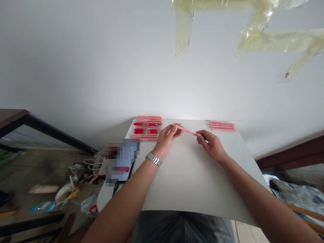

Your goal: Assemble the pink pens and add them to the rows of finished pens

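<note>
The step in hand appears to be two-handed handling of one slim pink stick (188,130), possibly a pen. The stick is above the tabletop (187,179), between the two groups laid near the wall. The left hand (167,134) holds one end, fingers closed narrowly; the right hand (211,145) pinches the opposite end between thumb and fingers. The stick tilts slightly down toward the right hand.

Left group: pink sticks (149,136) and red pens (145,131), set in rows just beside the left hand. Right group: a short stack of pink sticks (223,126), beyond the right hand.

From this pose, the next move calls for a secure pinch at one end before the other is released.
</note>
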Demonstrator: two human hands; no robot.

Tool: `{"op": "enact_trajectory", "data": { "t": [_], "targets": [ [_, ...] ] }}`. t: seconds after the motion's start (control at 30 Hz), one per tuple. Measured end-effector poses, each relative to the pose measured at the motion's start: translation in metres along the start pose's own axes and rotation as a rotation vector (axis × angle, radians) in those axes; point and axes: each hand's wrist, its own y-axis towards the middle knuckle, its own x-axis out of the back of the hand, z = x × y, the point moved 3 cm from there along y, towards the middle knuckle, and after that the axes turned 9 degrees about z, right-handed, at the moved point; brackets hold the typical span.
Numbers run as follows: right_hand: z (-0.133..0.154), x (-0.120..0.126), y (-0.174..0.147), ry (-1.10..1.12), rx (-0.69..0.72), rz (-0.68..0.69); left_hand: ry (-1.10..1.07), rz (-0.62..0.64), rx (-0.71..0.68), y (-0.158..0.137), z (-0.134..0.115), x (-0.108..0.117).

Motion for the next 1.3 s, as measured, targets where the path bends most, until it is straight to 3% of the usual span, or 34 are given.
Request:
{"op": "enact_trajectory", "data": {
  "t": [0.27,1.07,1.2,1.3],
  "targets": [
    [-0.0086,-0.0026,0.0010,-0.043,0.079,-0.111,0.021,-0.032,0.010,0.0007,0.0009,0.0029],
    [-0.0026,-0.0022,0.0015,0.017,0.012,-0.021,0.089,0.020,-0.016,-0.0006,-0.0041,-0.0010],
    [-0.0054,-0.0004,0.0016,0.056,0.004,-0.057,0.081,-0.041,-0.013,0.0004,-0.0013,0.0041],
    [-0.0100,0.0003,0.0019,0.209,-0.056,-0.094,0.081,-0.086,-0.027,0.0011,0.0000,0.0075]
  ]
}}
